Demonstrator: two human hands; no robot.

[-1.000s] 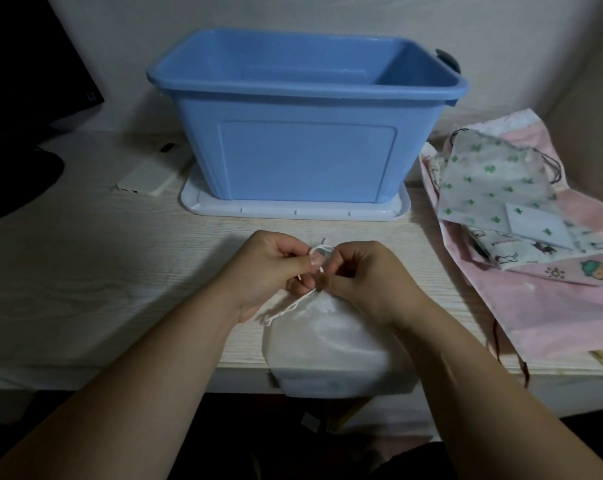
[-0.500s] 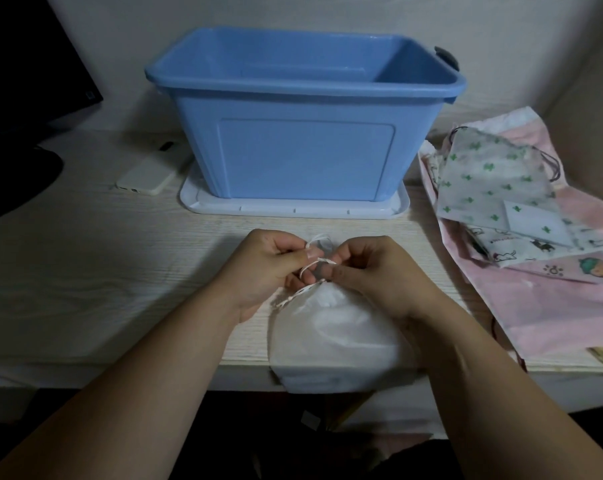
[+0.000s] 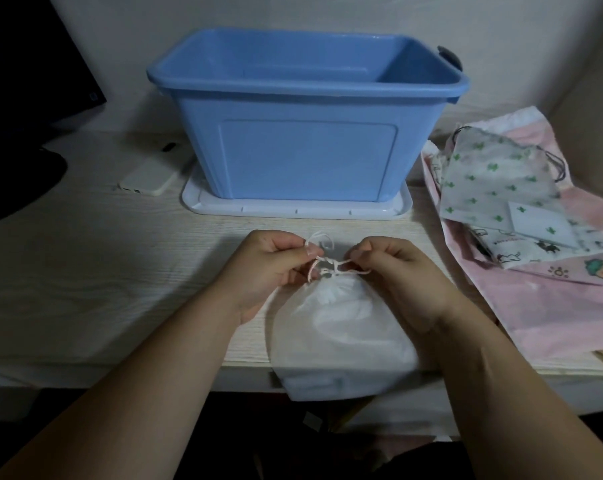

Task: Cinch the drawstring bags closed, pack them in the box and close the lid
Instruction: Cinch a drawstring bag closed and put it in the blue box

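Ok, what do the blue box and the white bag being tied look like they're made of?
Blue box: moulded plastic, likely; smooth, slightly glossy walls with a rolled rim and a pressed panel. White bag: thin soft fabric, perhaps non-woven; matte, slightly see-through, gathered into pleats at the neck under its drawstring.

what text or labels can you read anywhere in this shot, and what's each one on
Nothing is legible.
Dark printed line on the white animal-print cloth bag: too blurred to read.
Small pale mark on the black monitor frame: too small to read.
Blue plastic box, white plastic lid under it, plain white drawstring bag and its white cord, pinched by the left hand and right hand: no lettering shows.
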